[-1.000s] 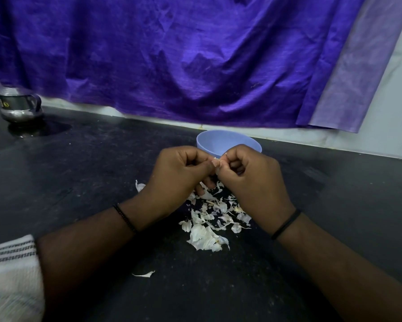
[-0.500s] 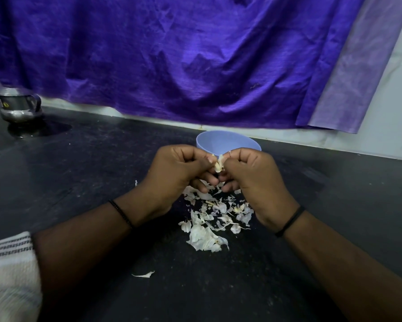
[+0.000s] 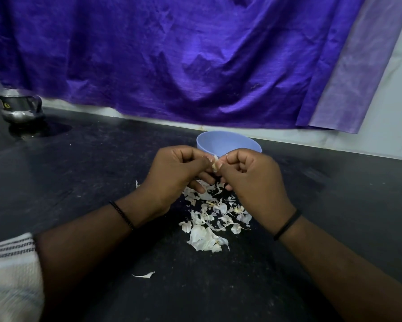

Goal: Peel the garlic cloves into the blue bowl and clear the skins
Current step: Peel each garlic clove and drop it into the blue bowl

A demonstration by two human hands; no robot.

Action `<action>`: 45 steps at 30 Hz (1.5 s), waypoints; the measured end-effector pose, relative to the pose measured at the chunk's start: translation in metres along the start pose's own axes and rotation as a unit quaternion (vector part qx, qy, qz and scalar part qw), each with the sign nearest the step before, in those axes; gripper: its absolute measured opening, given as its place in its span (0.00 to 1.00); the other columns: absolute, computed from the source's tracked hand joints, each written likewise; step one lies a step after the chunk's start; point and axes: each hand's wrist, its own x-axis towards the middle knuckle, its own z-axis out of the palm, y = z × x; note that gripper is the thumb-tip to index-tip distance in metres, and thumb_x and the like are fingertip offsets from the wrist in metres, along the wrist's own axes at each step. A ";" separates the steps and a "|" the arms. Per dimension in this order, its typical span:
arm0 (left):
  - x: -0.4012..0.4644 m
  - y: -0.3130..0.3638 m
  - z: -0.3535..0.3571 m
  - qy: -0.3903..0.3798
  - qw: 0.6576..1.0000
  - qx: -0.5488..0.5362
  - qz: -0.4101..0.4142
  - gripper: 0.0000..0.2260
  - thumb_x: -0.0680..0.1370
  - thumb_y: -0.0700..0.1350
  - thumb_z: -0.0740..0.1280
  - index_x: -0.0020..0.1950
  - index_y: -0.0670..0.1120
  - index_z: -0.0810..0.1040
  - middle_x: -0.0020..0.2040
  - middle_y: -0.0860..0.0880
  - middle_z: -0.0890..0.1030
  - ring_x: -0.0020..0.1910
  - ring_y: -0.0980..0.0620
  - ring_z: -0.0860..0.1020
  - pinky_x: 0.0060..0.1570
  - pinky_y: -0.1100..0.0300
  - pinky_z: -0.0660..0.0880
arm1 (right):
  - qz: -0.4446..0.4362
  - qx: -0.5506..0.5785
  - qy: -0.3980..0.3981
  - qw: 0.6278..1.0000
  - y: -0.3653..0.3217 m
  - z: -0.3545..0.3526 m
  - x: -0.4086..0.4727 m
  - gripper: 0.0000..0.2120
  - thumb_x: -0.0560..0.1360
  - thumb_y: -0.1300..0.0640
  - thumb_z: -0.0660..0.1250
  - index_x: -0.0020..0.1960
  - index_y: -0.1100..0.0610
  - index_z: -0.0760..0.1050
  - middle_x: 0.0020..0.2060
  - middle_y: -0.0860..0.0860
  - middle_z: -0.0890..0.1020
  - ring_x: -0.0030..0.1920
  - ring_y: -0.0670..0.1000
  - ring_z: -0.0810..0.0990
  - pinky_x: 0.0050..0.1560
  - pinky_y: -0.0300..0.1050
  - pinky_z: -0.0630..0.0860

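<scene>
A small pale garlic clove [image 3: 215,164] is pinched between the fingertips of my left hand [image 3: 179,173] and my right hand [image 3: 251,180], just above the counter. Both hands have curled fingers and meet at the clove. Right behind them stands the blue bowl [image 3: 227,141]; its inside is hidden from here. Below the hands lies a heap of white garlic skins [image 3: 209,219] on the black counter, partly covered by my fingers.
One loose skin [image 3: 145,274] lies nearer to me on the black counter [image 3: 79,170]. A steel jug [image 3: 21,108] stands at the far left. A purple cloth [image 3: 195,61] hangs along the back wall. A striped white sleeve [image 3: 9,270] shows at the lower left.
Both hands have stayed in place in front of the bowl, with small finger movements on the clove. A little more of the clove shows between the fingertips than one second ago.
</scene>
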 end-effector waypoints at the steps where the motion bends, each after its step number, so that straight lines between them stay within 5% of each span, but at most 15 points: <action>1: 0.000 0.000 0.000 -0.001 1.000 0.006 -0.001 0.06 0.77 0.38 0.70 0.49 0.35 0.83 0.41 0.40 0.85 0.36 0.44 0.82 0.31 0.55 0.78 | -0.014 -0.016 0.009 1.000 0.000 0.001 -0.001 0.04 0.76 0.57 0.72 0.42 0.54 0.82 0.33 0.47 0.84 0.33 0.43 0.82 0.36 0.40 0.80; 6: 0.000 -0.001 0.002 0.010 1.000 0.020 -0.021 0.05 0.74 0.40 0.73 0.43 0.38 0.84 0.39 0.37 0.83 0.31 0.47 0.81 0.27 0.58 0.76 | -0.067 -0.079 0.042 0.994 0.001 0.003 -0.002 0.06 0.76 0.58 0.72 0.40 0.55 0.80 0.29 0.40 0.79 0.34 0.37 0.79 0.34 0.28 0.73; 11: 0.001 -0.001 0.004 0.020 0.999 0.004 -0.026 0.04 0.75 0.36 0.72 0.44 0.34 0.83 0.38 0.36 0.83 0.30 0.48 0.81 0.27 0.58 0.76 | -0.053 -0.065 0.060 0.995 -0.001 0.004 -0.001 0.07 0.77 0.55 0.70 0.41 0.55 0.79 0.31 0.42 0.80 0.34 0.39 0.80 0.35 0.32 0.75; 16: 0.001 -0.002 0.005 0.025 0.999 -0.018 -0.017 0.04 0.76 0.34 0.70 0.46 0.33 0.82 0.35 0.42 0.84 0.30 0.49 0.81 0.28 0.60 0.77 | 0.081 0.082 0.042 0.992 -0.001 0.009 -0.001 0.06 0.78 0.57 0.68 0.42 0.56 0.80 0.33 0.51 0.84 0.32 0.48 0.82 0.41 0.54 0.82; 21: 0.005 -0.001 0.001 0.050 0.997 -0.051 -0.008 0.03 0.76 0.34 0.70 0.44 0.37 0.83 0.35 0.42 0.83 0.30 0.50 0.81 0.27 0.62 0.77 | 0.155 0.223 0.082 0.959 -0.004 0.003 0.005 0.07 0.79 0.63 0.66 0.43 0.61 0.78 0.30 0.50 0.81 0.29 0.47 0.78 0.33 0.40 0.80; 25: 0.004 -0.001 -0.001 0.063 0.997 -0.050 -0.002 0.02 0.75 0.35 0.71 0.44 0.37 0.83 0.34 0.42 0.83 0.29 0.49 0.81 0.26 0.61 0.76 | 0.084 0.078 0.017 0.993 0.001 -0.002 0.003 0.07 0.76 0.57 0.72 0.40 0.57 0.81 0.32 0.51 0.84 0.31 0.48 0.80 0.35 0.44 0.80; 31: 0.003 -0.003 -0.003 0.075 0.997 -0.011 0.018 0.06 0.74 0.37 0.72 0.46 0.34 0.83 0.37 0.37 0.84 0.30 0.48 0.81 0.27 0.59 0.76 | -0.017 -0.057 0.008 0.998 0.000 -0.003 -0.003 0.08 0.72 0.53 0.76 0.37 0.54 0.82 0.28 0.44 0.81 0.28 0.40 0.76 0.31 0.29 0.69; 35: 0.003 -0.005 -0.002 0.075 0.997 0.002 0.014 0.05 0.75 0.37 0.72 0.45 0.34 0.83 0.35 0.38 0.83 0.29 0.47 0.80 0.26 0.58 0.75 | -0.033 -0.140 0.009 0.990 0.003 -0.002 -0.002 0.09 0.73 0.50 0.75 0.36 0.52 0.81 0.27 0.42 0.80 0.29 0.42 0.77 0.32 0.37 0.72; 39: 0.004 -0.006 -0.002 0.081 0.997 0.015 0.012 0.04 0.75 0.37 0.73 0.45 0.35 0.83 0.34 0.40 0.83 0.29 0.47 0.80 0.25 0.58 0.75 | -0.029 -0.098 0.025 0.995 0.003 -0.003 -0.002 0.10 0.67 0.58 0.80 0.38 0.52 0.78 0.31 0.45 0.80 0.31 0.41 0.78 0.34 0.36 0.76; 45: 0.005 -0.009 -0.002 0.068 0.997 0.031 0.020 0.03 0.75 0.37 0.73 0.45 0.37 0.84 0.34 0.40 0.83 0.29 0.47 0.81 0.26 0.58 0.75 | -0.018 -0.054 0.000 0.998 0.001 -0.001 -0.001 0.03 0.74 0.56 0.75 0.47 0.53 0.83 0.34 0.46 0.84 0.36 0.41 0.82 0.36 0.32 0.77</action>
